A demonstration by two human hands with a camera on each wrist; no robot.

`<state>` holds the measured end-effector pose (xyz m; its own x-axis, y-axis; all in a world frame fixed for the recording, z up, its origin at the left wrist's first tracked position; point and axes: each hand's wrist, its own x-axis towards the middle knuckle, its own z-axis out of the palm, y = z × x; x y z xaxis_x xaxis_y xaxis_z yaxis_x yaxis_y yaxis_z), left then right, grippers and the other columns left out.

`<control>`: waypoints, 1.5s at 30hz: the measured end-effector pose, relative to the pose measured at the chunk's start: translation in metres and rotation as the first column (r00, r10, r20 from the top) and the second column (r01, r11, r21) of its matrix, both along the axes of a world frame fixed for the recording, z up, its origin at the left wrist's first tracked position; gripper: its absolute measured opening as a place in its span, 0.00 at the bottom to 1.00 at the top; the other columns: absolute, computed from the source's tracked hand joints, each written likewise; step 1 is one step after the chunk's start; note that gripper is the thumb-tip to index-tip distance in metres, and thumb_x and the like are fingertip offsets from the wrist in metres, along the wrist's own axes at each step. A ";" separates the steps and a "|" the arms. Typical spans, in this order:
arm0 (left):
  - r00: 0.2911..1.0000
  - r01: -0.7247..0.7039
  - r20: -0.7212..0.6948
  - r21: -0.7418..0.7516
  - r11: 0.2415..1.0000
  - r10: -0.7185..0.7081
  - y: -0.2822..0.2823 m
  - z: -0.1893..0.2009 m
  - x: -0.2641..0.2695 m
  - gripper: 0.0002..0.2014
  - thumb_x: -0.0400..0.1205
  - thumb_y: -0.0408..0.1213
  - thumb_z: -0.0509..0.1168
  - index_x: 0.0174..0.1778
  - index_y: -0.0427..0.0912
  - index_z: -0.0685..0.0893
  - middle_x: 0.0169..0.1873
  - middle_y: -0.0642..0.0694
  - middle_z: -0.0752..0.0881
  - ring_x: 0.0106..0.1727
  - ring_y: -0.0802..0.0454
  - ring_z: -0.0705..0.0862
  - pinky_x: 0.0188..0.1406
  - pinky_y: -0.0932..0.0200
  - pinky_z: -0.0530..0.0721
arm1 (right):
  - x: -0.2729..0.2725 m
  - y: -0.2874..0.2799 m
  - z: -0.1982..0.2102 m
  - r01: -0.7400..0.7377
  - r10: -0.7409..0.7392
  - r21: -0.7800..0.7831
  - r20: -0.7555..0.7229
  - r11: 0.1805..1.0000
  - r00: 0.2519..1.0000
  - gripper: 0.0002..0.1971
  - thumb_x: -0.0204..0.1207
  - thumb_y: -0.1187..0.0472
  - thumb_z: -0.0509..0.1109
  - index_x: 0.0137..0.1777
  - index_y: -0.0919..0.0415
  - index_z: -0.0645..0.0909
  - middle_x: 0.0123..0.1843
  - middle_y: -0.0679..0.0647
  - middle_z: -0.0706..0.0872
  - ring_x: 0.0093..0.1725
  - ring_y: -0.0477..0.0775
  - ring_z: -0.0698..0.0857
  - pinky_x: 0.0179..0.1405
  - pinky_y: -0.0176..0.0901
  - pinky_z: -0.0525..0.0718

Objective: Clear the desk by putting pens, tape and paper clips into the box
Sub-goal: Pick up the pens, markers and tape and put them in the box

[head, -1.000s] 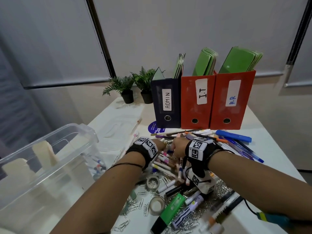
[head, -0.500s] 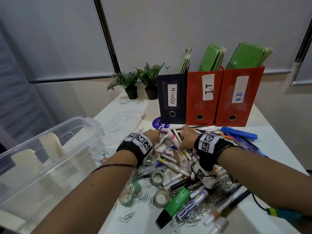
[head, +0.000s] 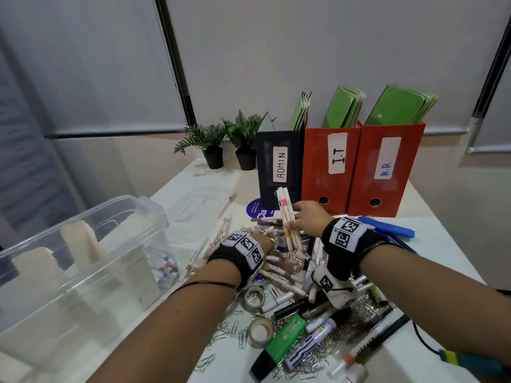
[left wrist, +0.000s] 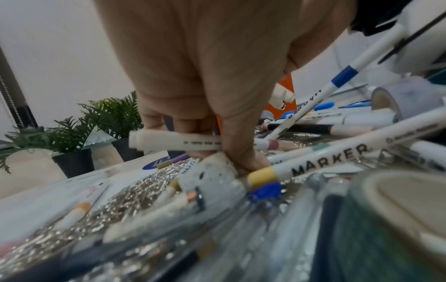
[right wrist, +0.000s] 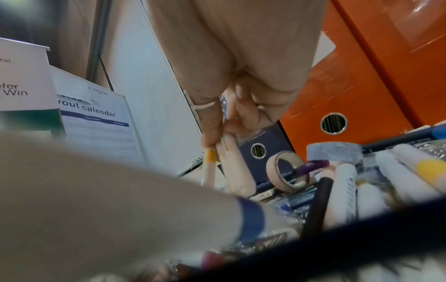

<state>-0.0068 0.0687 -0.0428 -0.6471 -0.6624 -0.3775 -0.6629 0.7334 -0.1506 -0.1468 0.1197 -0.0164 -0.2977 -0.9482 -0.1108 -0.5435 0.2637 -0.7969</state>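
A heap of pens (head: 287, 275), tape rolls (head: 255, 298) and paper clips (head: 221, 330) covers the white desk (head: 442, 244) in front of me. My right hand (head: 305, 217) grips a bundle of cream pens (head: 286, 214) that stands nearly upright above the heap; the right wrist view shows these cream pens (right wrist: 235, 171) pinched in the right hand (right wrist: 226, 124). My left hand (head: 266, 240) is low in the heap, and the left hand (left wrist: 205, 137) has its fingers curled round one cream pen (left wrist: 173, 142). The clear plastic box (head: 143, 214) stands at the left with a few pens inside.
Three file boxes, ADMIN (head: 279, 167), I.T (head: 330, 167) and H.R (head: 384, 170), stand just behind the heap. Two potted plants (head: 213, 142) are at the back. A clear lid (head: 199, 200) lies between box and files. A green highlighter (head: 282, 338) lies near me.
My right hand has raised its bundle of cream pens from lying in the heap to nearly upright. My left hand has stayed low in the heap beside it.
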 end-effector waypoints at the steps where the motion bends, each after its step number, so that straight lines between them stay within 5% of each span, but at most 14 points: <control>1: 1.000 -0.014 0.002 0.019 1.000 0.014 0.001 0.001 -0.001 0.11 0.80 0.38 0.67 0.55 0.38 0.84 0.42 0.44 0.82 0.48 0.46 0.83 0.56 0.53 0.83 | -0.001 0.001 0.001 -0.014 0.015 -0.025 0.018 1.000 1.000 0.25 0.70 0.65 0.77 0.67 0.66 0.77 0.61 0.61 0.86 0.61 0.58 0.85 0.65 0.54 0.82; 6: 0.998 -0.052 0.039 0.037 0.998 0.051 0.004 0.008 -0.002 0.10 0.82 0.38 0.64 0.54 0.37 0.83 0.35 0.49 0.82 0.43 0.50 0.82 0.53 0.57 0.83 | -0.007 0.007 0.008 -0.026 0.038 -0.105 0.118 0.994 0.992 0.16 0.72 0.66 0.75 0.59 0.67 0.83 0.53 0.60 0.90 0.54 0.56 0.89 0.60 0.52 0.85; 10: 0.993 -0.021 0.116 -0.040 0.999 0.026 0.008 0.006 0.000 0.11 0.78 0.39 0.69 0.54 0.41 0.81 0.50 0.43 0.87 0.51 0.44 0.86 0.54 0.48 0.85 | -0.011 0.011 0.009 -0.029 0.047 -0.121 0.146 0.992 0.988 0.15 0.71 0.66 0.76 0.57 0.66 0.83 0.51 0.61 0.90 0.54 0.60 0.89 0.59 0.58 0.86; 18: 0.999 -0.029 -0.030 -0.172 0.985 0.024 0.006 0.035 0.007 0.13 0.84 0.35 0.61 0.62 0.34 0.79 0.59 0.39 0.83 0.60 0.43 0.82 0.57 0.54 0.80 | -0.019 0.017 0.008 0.129 -0.077 -0.256 0.205 0.958 0.976 0.15 0.76 0.67 0.71 0.63 0.60 0.82 0.56 0.57 0.89 0.57 0.57 0.87 0.58 0.53 0.86; 24: 0.958 -0.243 -0.218 -0.278 0.929 0.185 0.009 0.080 0.056 0.13 0.86 0.32 0.55 0.65 0.31 0.74 0.62 0.36 0.80 0.62 0.41 0.81 0.57 0.54 0.79 | 0.019 0.013 0.032 0.032 0.063 -0.353 0.254 0.935 0.965 0.16 0.77 0.71 0.68 0.64 0.66 0.81 0.57 0.61 0.87 0.57 0.58 0.86 0.63 0.50 0.83; 27: 0.898 -0.410 -0.318 -0.363 0.836 0.302 0.007 0.104 0.095 0.13 0.87 0.32 0.52 0.64 0.31 0.72 0.61 0.36 0.80 0.61 0.39 0.81 0.54 0.52 0.78 | 0.049 0.006 0.044 -0.072 0.163 -0.377 0.216 0.923 0.963 0.14 0.77 0.72 0.67 0.63 0.69 0.81 0.55 0.62 0.86 0.55 0.60 0.85 0.48 0.35 0.86; 29: 0.818 -0.568 -0.392 -0.434 0.699 0.421 0.003 0.124 0.130 0.13 0.86 0.29 0.51 0.64 0.30 0.72 0.62 0.35 0.80 0.62 0.37 0.81 0.57 0.50 0.78 | 0.071 -0.001 0.052 -0.132 0.211 -0.395 0.164 0.909 0.963 0.14 0.77 0.71 0.68 0.63 0.67 0.82 0.58 0.62 0.87 0.59 0.59 0.85 0.56 0.45 0.86; 32: 0.627 -0.773 -0.552 -0.352 0.529 0.549 0.000 0.146 0.176 0.15 0.85 0.29 0.54 0.65 0.29 0.75 0.63 0.33 0.81 0.64 0.36 0.80 0.60 0.48 0.78 | 0.101 -0.008 0.063 -0.209 0.267 -0.402 0.093 0.891 0.959 0.13 0.76 0.70 0.69 0.61 0.67 0.83 0.58 0.64 0.87 0.62 0.63 0.84 0.66 0.57 0.81; 36: 0.657 -0.752 -0.387 -0.288 0.592 0.647 0.009 0.147 0.207 0.26 0.79 0.41 0.60 0.72 0.32 0.73 0.70 0.32 0.76 0.67 0.37 0.79 0.66 0.48 0.79 | 0.130 -0.011 0.074 -0.257 0.334 -0.422 0.119 0.869 0.935 0.14 0.75 0.71 0.69 0.60 0.67 0.84 0.53 0.58 0.88 0.56 0.57 0.85 0.63 0.49 0.82; 38: 0.620 -0.773 -0.432 -0.194 0.604 0.655 0.016 0.146 0.212 0.32 0.68 0.48 0.64 0.70 0.43 0.75 0.63 0.37 0.82 0.59 0.39 0.84 0.57 0.53 0.83 | 0.139 -0.014 0.074 -0.274 0.359 -0.412 0.145 0.869 0.922 0.12 0.76 0.71 0.69 0.59 0.67 0.85 0.43 0.52 0.87 0.45 0.50 0.84 0.49 0.39 0.82; 40: 0.588 -0.801 -0.406 -0.167 0.575 0.700 0.022 0.141 0.209 0.29 0.69 0.48 0.68 0.67 0.48 0.75 0.54 0.42 0.86 0.53 0.40 0.86 0.51 0.54 0.85 | 0.145 -0.015 0.072 -0.294 0.380 -0.392 0.161 0.872 0.911 0.10 0.76 0.70 0.69 0.55 0.66 0.85 0.35 0.46 0.83 0.39 0.46 0.80 0.38 0.34 0.76; 45: 0.692 -0.721 -0.265 -0.201 0.664 0.672 -0.027 0.123 0.211 0.22 0.73 0.49 0.67 0.59 0.42 0.82 0.52 0.43 0.88 0.51 0.41 0.87 0.53 0.50 0.87 | 0.155 -0.028 0.064 -0.335 0.420 -0.380 0.165 0.862 0.892 0.06 0.76 0.68 0.69 0.49 0.62 0.86 0.38 0.50 0.85 0.44 0.50 0.82 0.54 0.44 0.82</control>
<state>0.2046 0.0417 0.0797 0.0142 -0.9986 -0.0519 -0.9935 -0.0082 -0.1137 0.0080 0.0918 0.0472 0.0858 -0.9739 0.2101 -0.3326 -0.2268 -0.9154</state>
